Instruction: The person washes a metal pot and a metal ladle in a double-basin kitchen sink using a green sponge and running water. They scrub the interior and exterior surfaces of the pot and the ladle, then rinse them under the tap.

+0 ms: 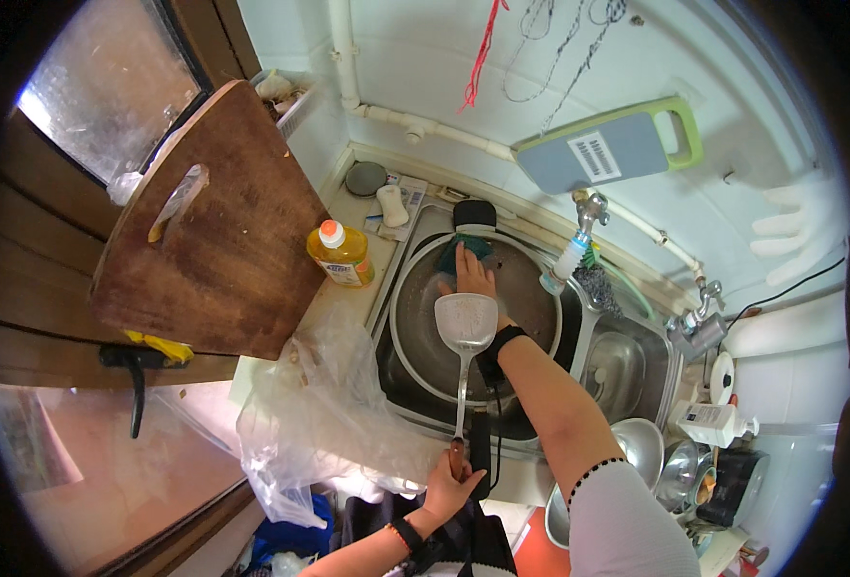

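My left hand (446, 488) grips the wooden handle of a metal wok spatula (466, 322). Its wide blade is raised over the pan and looks wet or spotted. Inside a large round pan (436, 346) resting in the sink, my right hand (474, 278) lies on a dark green scouring pad (477, 247) near the far rim. My fingers press on the pad and partly cover it. A black long handle (480, 451) points toward me from the pan, and a short black grip (474, 215) sits at its far side.
A tap (576, 245) with a flexible nozzle overhangs the pan's right. The smaller basin (612, 379) adjoins it. Left stand a bottle of yellow dish soap (344, 256), a clear plastic bag (309, 404) and a big wooden board (216, 238). Metal bowls (641, 451) are at right.
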Demonstrator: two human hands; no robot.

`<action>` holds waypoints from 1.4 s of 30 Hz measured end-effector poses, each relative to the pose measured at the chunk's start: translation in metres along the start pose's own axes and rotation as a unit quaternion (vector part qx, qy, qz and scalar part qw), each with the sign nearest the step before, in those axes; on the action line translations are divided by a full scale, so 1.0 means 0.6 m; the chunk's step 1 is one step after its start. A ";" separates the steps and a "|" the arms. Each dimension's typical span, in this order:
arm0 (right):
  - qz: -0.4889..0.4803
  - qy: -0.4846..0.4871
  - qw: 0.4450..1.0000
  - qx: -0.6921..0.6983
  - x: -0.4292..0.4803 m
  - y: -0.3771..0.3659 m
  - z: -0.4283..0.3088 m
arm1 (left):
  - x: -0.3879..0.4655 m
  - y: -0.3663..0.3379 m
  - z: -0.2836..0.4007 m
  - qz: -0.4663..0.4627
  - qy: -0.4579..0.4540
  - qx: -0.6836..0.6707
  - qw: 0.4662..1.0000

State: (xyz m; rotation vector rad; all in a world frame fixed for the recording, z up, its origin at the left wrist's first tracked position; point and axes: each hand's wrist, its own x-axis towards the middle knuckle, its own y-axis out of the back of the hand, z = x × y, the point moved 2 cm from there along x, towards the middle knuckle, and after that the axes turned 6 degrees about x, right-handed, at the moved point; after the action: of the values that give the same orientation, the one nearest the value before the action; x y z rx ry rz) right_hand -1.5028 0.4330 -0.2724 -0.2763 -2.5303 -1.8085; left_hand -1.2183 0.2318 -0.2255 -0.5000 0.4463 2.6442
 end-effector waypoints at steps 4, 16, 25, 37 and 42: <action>0.002 -0.011 0.997 0.071 0.021 0.015 0.001 | -0.001 -0.001 -0.004 0.007 0.007 -0.008 1.000; -0.144 0.163 0.972 0.084 0.028 0.014 -0.030 | 0.000 -0.001 0.000 0.004 -0.008 -0.004 1.000; -0.156 0.072 0.980 0.104 0.043 0.015 -0.005 | -0.008 -0.008 -0.010 0.020 0.004 -0.018 1.000; -0.382 0.292 0.849 0.218 -0.141 0.043 -0.048 | -0.014 -0.011 -0.005 0.059 0.014 -0.029 0.998; -0.421 0.322 0.828 0.184 -0.183 0.101 -0.068 | -0.018 -0.009 0.001 0.057 0.025 -0.018 0.998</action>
State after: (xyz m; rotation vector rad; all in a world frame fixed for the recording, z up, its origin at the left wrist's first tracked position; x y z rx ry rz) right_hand -1.3887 0.3993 -0.2151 1.3970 -2.4845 -1.1107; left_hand -1.2068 0.2332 -0.2219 -0.5680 0.4546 2.7588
